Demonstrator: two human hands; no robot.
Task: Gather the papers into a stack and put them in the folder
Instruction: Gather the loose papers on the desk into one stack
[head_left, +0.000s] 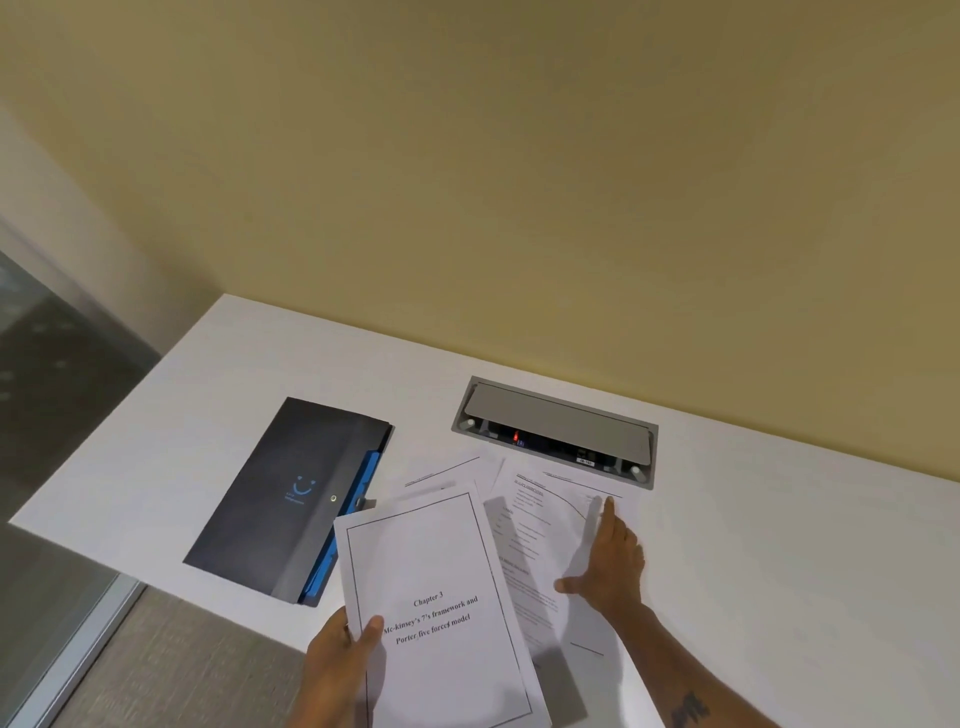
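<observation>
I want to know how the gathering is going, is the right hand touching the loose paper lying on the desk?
Touching. The head view shows the right hand lying flat, palm down, directly on the loose paper, with no gap visible.

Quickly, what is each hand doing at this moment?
Left hand: closed, holding the Chapter 3 page by its lower left edge.
Right hand: open, flat on the loose papers, holding nothing.

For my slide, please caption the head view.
Left hand holds the Chapter 3 sheet; right hand presses papers beside folder.
</observation>
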